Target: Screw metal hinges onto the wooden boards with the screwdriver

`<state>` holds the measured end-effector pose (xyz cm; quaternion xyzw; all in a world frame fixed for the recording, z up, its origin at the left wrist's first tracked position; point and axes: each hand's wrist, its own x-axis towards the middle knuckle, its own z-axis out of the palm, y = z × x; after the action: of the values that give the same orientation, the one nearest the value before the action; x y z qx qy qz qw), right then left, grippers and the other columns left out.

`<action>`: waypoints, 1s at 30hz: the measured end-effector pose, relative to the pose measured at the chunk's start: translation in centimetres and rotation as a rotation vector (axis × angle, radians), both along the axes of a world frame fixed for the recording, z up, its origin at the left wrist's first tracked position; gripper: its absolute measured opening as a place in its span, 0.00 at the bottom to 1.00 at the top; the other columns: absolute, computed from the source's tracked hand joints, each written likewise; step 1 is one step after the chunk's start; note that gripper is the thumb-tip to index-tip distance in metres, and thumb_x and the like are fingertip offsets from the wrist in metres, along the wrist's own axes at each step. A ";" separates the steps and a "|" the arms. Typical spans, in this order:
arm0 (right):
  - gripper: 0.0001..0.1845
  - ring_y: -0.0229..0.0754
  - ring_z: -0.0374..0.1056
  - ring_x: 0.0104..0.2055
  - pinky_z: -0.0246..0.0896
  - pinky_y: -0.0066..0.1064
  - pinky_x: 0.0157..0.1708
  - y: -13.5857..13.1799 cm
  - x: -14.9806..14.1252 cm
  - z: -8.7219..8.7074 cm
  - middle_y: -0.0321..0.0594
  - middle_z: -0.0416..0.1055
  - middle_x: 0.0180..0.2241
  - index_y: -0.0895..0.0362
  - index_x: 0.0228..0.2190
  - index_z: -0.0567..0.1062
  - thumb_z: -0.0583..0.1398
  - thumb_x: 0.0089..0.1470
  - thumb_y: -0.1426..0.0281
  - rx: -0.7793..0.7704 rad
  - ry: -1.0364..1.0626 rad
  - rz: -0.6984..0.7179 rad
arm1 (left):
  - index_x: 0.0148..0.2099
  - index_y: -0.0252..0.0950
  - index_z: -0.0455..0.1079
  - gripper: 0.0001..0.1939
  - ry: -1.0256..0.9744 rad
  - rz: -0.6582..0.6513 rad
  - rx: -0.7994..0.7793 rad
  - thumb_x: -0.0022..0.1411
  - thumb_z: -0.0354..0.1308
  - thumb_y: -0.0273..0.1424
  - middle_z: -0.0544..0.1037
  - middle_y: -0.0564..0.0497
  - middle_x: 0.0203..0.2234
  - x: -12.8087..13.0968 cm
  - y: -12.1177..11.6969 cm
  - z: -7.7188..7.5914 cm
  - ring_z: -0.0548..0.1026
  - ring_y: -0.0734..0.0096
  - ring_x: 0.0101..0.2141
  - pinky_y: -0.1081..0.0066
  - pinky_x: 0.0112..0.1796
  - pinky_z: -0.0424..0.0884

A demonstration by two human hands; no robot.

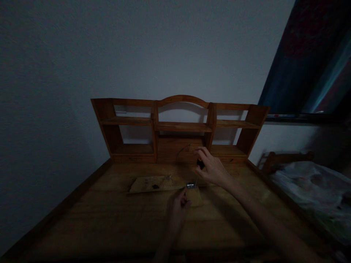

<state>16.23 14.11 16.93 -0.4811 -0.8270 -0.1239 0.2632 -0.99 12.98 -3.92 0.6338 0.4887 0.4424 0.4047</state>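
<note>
Screwdriver [201, 164], held by its handle in the right hand [212, 168], should bear straight down at the right end of the metal piece [191, 185] on the wooden block's [195, 198] far edge, mid-desk [109, 219], the left hand [177, 208] (fingers curled, hold unclear) bracing the left side.

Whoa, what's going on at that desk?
A person is using both hands at the desk. The right hand holds what looks like a screwdriver, its tip down beside a small metal piece at a board's far edge. The left hand is beside them; it's too dark to tell its grip. A plank lies to the left.
</note>
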 end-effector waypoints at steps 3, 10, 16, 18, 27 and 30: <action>0.23 0.46 0.70 0.45 0.66 0.37 0.40 0.1 0.0 -0.1 0.47 0.61 0.59 0.55 0.54 0.62 0.55 0.57 0.67 0.013 -0.010 -0.020 | 0.64 0.33 0.65 0.33 -0.013 -0.010 -0.030 0.54 0.57 0.29 0.75 0.52 0.30 0.0 0.0 0.1 0.72 0.70 0.31 0.70 0.35 0.69; 0.21 0.46 0.70 0.44 0.67 0.36 0.38 0.3 0.0 -0.2 0.48 0.63 0.54 0.56 0.53 0.62 0.54 0.58 0.69 0.018 0.037 -0.012 | 0.63 0.34 0.66 0.32 -0.019 0.005 -0.003 0.54 0.58 0.29 0.74 0.53 0.29 -0.1 0.2 -0.4 0.71 0.71 0.31 0.71 0.36 0.68; 0.25 0.50 0.69 0.49 0.67 0.41 0.43 0.3 0.0 -0.4 0.50 0.60 0.58 0.54 0.57 0.59 0.55 0.59 0.64 -0.012 0.029 -0.008 | 0.63 0.33 0.65 0.32 -0.014 0.000 0.028 0.55 0.58 0.30 0.74 0.53 0.30 -0.1 0.3 -0.7 0.71 0.71 0.31 0.71 0.37 0.69; 0.21 0.49 0.70 0.46 0.68 0.40 0.40 0.5 0.0 -0.5 0.49 0.64 0.53 0.54 0.54 0.61 0.53 0.61 0.63 -0.022 0.030 -0.054 | 0.63 0.33 0.65 0.32 -0.010 -0.001 0.020 0.55 0.58 0.30 0.74 0.52 0.29 -0.1 0.2 -0.6 0.71 0.71 0.31 0.70 0.37 0.69; 0.22 0.48 0.68 0.48 0.66 0.37 0.40 0.2 -0.2 -0.3 0.48 0.61 0.55 0.54 0.54 0.61 0.55 0.59 0.66 -0.021 0.059 -0.047 | 0.64 0.35 0.65 0.33 0.018 0.005 -0.022 0.54 0.58 0.29 0.75 0.53 0.29 -0.1 0.0 0.4 0.72 0.72 0.31 0.72 0.36 0.68; 0.17 0.47 0.70 0.43 0.65 0.35 0.35 0.4 -0.2 -0.5 0.48 0.64 0.52 0.55 0.51 0.63 0.52 0.62 0.63 0.002 -0.003 -0.133 | 0.63 0.35 0.66 0.33 0.006 0.007 -0.033 0.54 0.58 0.29 0.75 0.52 0.31 -0.1 -0.1 0.4 0.72 0.71 0.31 0.71 0.37 0.69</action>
<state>16.05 14.51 16.44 -0.5347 -0.7935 -0.1425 0.2534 -1.07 12.87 -3.51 0.6267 0.4994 0.4339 0.4118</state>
